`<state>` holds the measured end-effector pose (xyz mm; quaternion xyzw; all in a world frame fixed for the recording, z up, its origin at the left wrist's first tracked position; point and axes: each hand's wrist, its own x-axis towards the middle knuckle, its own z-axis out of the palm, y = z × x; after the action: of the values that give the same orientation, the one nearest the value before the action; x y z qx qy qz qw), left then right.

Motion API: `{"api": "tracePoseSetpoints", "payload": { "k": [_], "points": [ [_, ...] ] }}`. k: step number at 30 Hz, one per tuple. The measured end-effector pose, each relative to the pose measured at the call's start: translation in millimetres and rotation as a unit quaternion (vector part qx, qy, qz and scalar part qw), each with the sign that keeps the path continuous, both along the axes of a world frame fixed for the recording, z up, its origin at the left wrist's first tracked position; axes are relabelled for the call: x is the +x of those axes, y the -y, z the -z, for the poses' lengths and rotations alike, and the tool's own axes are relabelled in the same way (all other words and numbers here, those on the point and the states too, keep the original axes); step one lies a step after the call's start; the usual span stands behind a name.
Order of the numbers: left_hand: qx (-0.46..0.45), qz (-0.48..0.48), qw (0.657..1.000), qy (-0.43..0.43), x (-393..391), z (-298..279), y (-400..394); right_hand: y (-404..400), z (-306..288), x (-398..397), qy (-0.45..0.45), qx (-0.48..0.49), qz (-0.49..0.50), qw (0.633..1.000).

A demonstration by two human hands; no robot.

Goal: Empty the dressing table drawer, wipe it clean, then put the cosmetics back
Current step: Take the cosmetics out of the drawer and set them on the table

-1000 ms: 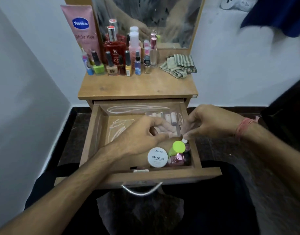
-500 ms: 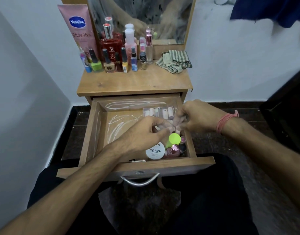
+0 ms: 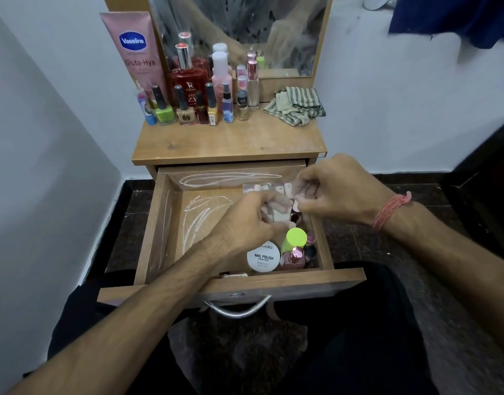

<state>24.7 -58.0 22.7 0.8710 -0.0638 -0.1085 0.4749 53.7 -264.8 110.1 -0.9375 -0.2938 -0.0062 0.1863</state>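
Wooden tabletop (image 3: pixel 230 141) in upper centre of frame, bottles (image 3: pixel 188 92) and pink tube (image 3: pixel 136 52) clustered along its back left, striped cloth (image 3: pixel 297 106) crumpled at back right

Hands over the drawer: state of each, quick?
Left hand: fingers curled on the clear pack of false nails.
Right hand: fingers pinching the same pack.

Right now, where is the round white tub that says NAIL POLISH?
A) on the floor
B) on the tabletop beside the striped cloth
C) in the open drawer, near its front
C: the tub sits inside the drawer, close behind its front panel.
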Motion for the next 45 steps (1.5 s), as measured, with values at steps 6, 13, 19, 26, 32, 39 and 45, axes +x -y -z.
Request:
{"api": "tracePoseSetpoints", "payload": {
  "k": [6, 13, 19, 26, 32, 39, 45],
  "points": [
    [-0.031, -0.081, 0.990, 0.112, 7.7, -19.6, 2.3, -5.1, -21.7, 12.7, 0.019, 0.121, 0.013, 0.992],
    [-0.028, -0.156, 0.972, 0.171, 40.0, -44.3, -4.0, -24.3, -25.6, 37.2, 0.002, 0.240, 0.040, 0.970],
    [-0.020, -0.205, 0.953, 0.221, 69.1, -59.6, -1.1, -45.7, -15.8, 75.8, 0.069, 0.299, 0.086, 0.948],
    [0.105, -0.146, 0.964, 0.194, 86.8, -58.0, -3.9, -61.1, -12.9, 126.7, 0.108, 0.302, 0.117, 0.940],
    [0.131, -0.115, 0.959, 0.222, 88.2, -53.2, -7.7, -73.0, -7.3, 142.4, 0.100, 0.286, 0.112, 0.946],
    [0.143, -0.111, 0.953, 0.244, 92.5, -45.2, -8.6, -75.7, -3.1, 152.4, 0.085, 0.304, 0.134, 0.939],
    [0.138, -0.119, 0.952, 0.245, 94.1, -40.7, -8.3, -80.8, -4.3, 158.9, 0.078, 0.287, 0.132, 0.946]
  ]
}}
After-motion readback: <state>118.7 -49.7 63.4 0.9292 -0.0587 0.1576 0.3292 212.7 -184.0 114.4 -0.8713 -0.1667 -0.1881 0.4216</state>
